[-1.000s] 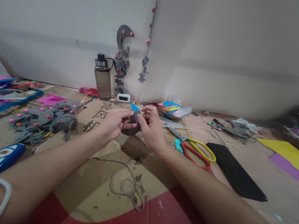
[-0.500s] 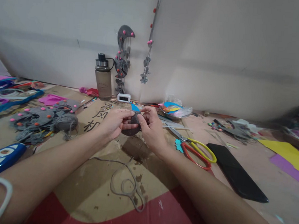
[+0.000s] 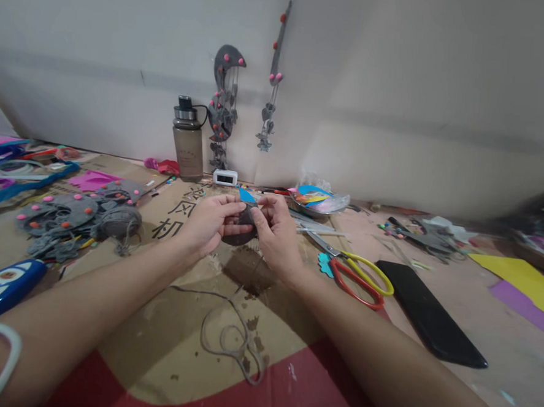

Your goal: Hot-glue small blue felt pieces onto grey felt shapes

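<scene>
Between both hands is a dark grey felt piece [image 3: 237, 237] with a blue pointed piece [image 3: 246, 196] at its upper end. My left hand [image 3: 212, 223] pinches it from the left, thumb on top and fingers curled below. From the right, my right hand [image 3: 277, 234] grips the same piece with thumb and fingertips. The fingers cover part of it, so its full outline is hidden. Below the hands, a loose grey cord [image 3: 204, 334] lies in loops on the cardboard [image 3: 161, 356] and trails up toward the right hand.
Scissors [image 3: 359, 281] with red and yellow handles and a black phone [image 3: 431, 314] lie to the right. A bottle [image 3: 187, 146] and a small white clock [image 3: 225, 177] stand by the wall. Grey felt pieces [image 3: 82, 213] and a blue glue gun [image 3: 6, 285] are on the left.
The hands stay in nearly the same place, with the fingers shifting slightly on the felt piece. The hanging string of ornaments by the wall has swung a little.
</scene>
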`<act>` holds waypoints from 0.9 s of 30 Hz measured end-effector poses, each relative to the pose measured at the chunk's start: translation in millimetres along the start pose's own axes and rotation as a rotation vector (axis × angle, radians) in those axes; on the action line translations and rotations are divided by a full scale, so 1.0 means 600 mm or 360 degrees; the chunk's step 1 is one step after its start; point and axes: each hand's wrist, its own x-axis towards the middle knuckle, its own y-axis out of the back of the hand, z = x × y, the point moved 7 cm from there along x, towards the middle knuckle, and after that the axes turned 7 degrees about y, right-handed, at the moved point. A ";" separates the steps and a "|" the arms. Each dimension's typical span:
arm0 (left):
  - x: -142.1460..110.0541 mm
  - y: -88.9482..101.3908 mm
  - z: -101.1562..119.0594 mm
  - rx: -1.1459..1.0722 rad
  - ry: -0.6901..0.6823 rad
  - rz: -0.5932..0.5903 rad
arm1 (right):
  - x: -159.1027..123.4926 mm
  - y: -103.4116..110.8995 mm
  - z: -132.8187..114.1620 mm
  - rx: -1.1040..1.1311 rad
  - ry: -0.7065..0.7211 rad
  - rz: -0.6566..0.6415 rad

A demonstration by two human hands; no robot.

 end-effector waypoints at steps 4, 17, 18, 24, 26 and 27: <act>-0.001 0.000 0.002 0.0027 -0.0051 0.0008 | 0.000 0.001 0.000 0.0014 -0.0002 0.0007; 0.004 0.005 0.001 0.0042 0.0007 -0.0011 | -0.003 -0.001 0.000 -0.0013 0.0028 0.0006; 0.004 0.006 0.002 0.0042 0.0004 0.0002 | -0.003 -0.002 0.000 -0.0011 0.0030 0.0003; 0.002 0.003 0.001 0.0040 0.0019 0.0015 | -0.004 -0.001 0.002 -0.0004 0.0041 0.0008; 0.002 0.002 0.000 0.0048 0.0023 0.0006 | -0.004 -0.002 0.004 -0.0017 0.0029 -0.0001; 0.002 0.002 -0.001 0.0054 0.0022 0.0003 | -0.004 -0.002 0.005 -0.0019 0.0025 -0.0006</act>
